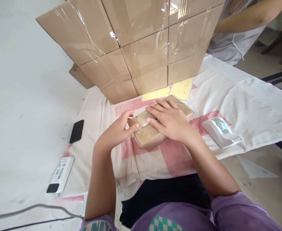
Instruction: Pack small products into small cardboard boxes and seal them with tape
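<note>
A small brown cardboard box (152, 138) with clear tape over its top lies at a slant on the cloth-covered table in front of me. My right hand (166, 117) rests on its top, fingers stretched out over the tape. At the box's left end is my left hand (123, 126), thumb on the top edge and fingers curved round the far corner; it is open, steadying that end without gripping. The underside of the box is hidden.
Behind the box rises a wall of taped cardboard boxes (143, 54), with yellow paper (181, 89) at its foot. A white tape dispenser (221, 131) stands right. A black phone (76, 131) and white power strip (61, 175) lie left. Another person's arm (249, 17) shows top right.
</note>
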`<state>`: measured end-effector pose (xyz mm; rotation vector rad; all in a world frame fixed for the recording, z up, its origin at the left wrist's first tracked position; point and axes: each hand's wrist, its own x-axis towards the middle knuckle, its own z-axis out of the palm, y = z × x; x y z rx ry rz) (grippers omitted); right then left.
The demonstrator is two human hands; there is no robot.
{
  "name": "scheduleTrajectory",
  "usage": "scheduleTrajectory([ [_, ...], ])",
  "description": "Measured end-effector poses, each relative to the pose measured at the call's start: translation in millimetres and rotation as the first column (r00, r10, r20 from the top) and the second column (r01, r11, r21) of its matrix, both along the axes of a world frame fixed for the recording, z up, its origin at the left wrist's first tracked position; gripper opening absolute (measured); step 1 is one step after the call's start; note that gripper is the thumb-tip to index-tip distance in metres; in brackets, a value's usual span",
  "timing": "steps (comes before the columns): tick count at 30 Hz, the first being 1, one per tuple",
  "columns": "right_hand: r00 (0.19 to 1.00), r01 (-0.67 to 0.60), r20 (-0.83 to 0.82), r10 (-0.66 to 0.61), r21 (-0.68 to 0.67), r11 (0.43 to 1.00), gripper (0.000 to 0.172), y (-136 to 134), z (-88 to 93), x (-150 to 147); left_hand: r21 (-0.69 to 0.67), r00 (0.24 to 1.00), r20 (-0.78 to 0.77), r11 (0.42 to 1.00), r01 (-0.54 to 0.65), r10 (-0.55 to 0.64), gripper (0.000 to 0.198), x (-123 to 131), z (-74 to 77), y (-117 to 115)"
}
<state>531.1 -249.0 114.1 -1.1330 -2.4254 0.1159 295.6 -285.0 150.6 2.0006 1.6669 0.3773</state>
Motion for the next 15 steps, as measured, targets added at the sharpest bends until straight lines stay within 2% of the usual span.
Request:
scheduleTrajectory([
  [3, 1.0, -0.01, -0.021, 0.009, -0.017, 1.0, 0.05, -2, 0.8, -1, -0.157, 0.992, 0.104, 0.984, 0.085, -0.069, 0.048, -2, -0.5, 6],
  [6, 0.998, -0.022, -0.064, 0.021, -0.021, 1.0, 0.048, -7, 4.0, -3, -0.243, 0.976, 0.201, 0.96, 0.136, -0.088, 0.043, -3, -0.9, 11],
  [8, 0.99, 0.046, -0.13, -0.046, 0.001, 0.999, 0.045, -10, 5.8, 2, -0.275, 0.961, 0.266, 0.95, 0.15, -0.075, 0.05, -6, -3.5, 12],
  [10, 0.957, 0.181, -0.229, -0.176, 0.003, 0.983, 0.046, -10, 4.7, 17, -0.3, 0.942, 0.326, 0.937, 0.176, -0.073, 0.057, -10, -7.4, 14],
  [12, 0.919, 0.223, -0.316, -0.236, -0.078, 0.972, 0.059, -5, -0.7, 41, -0.307, 0.925, 0.372, 0.929, 0.204, -0.08, 0.063, -16, -11.5, 17],
  [13, 0.915, 0.163, -0.347, -0.205, -0.146, 0.976, 0.071, -1, -4.9, 55, -0.307, 0.92, 0.383, 0.927, 0.217, -0.089, 0.063, -19, -13.3, 21],
  [15, 0.908, -0.067, -0.413, -0.065, -0.296, 0.953, 0.101, 7, -15.3, 83, -0.302, 0.922, 0.372, 0.926, 0.226, -0.104, 0.063, -25, -16.2, 31],
])
